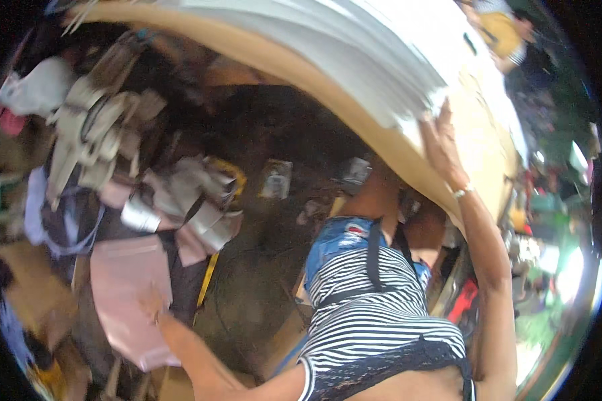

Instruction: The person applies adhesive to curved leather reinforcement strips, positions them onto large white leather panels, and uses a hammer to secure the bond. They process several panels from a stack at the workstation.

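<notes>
My left hand [154, 306] reaches out low on the left, over a smooth pink sheet [128, 267] of leather-like material. Its fingers are smeared by motion, so I cannot make out whether they grip the sheet or only lie on it. Higher up on the right, my right hand [443, 144] rests on the tan tabletop [475, 140] with its fingers stretched out. The fingertips meet the edge of white and grey sheet material [374, 60] spread over the table.
Beige and grey scraps [90, 127] and silvery-pink offcuts [201, 200] are heaped at the left. A lavender bag-like item [40, 214] lies beside them. Cardboard [33, 287] is at lower left. Another person in yellow [502, 33] is beyond the table at upper right.
</notes>
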Demonstrator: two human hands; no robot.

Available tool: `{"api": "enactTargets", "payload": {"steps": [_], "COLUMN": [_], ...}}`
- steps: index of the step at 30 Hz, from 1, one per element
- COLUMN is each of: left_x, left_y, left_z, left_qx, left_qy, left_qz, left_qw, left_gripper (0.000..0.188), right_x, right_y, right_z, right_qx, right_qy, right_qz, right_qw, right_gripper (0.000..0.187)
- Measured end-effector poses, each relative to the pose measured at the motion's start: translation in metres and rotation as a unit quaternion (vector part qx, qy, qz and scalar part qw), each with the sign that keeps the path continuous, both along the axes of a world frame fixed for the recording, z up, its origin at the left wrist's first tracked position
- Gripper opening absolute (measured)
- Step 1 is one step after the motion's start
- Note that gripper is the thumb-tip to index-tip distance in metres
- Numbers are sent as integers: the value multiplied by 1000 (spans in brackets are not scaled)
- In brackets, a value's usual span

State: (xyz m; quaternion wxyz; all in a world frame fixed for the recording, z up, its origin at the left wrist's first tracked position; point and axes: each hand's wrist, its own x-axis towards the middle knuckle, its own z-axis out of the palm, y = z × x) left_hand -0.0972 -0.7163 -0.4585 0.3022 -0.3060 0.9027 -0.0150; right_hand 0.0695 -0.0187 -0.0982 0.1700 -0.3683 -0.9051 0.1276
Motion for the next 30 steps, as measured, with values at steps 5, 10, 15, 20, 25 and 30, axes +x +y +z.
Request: {"api": "enactTargets", "payload": {"steps": [5, 10, 15, 20, 25, 30], "left_x": [-5, -4, -7, -52, -67, -34], "left_y": [15, -20, -11, 51, 269, 415], "left_z": [-9, -32, 10, 58, 228, 362], "left_qx": [-125, -140, -92, 262, 587, 577], "left_qy": [21, 50, 41, 357, 124, -129], "left_qz": [-30, -36, -122, -240, -322, -561], "left_qw": [992, 988, 987, 864, 732, 579], "left_gripper": [94, 71, 58, 43, 34, 21], "right_x": [37, 31, 36, 31, 3, 4], "right_y": [-6, -15, -14, -43, -84, -113], "right_z": [0, -1, -7, 12, 18, 24], "right_qx": [-41, -53, 27, 173, 143, -73], "right_qy": [-69, -38, 4, 49, 108, 74], "right_qz": [-95, -102, -62, 81, 313, 355], "right_qw": [992, 993, 998, 980, 933, 929], "right_gripper": [76, 73, 68, 61, 60, 67]}}
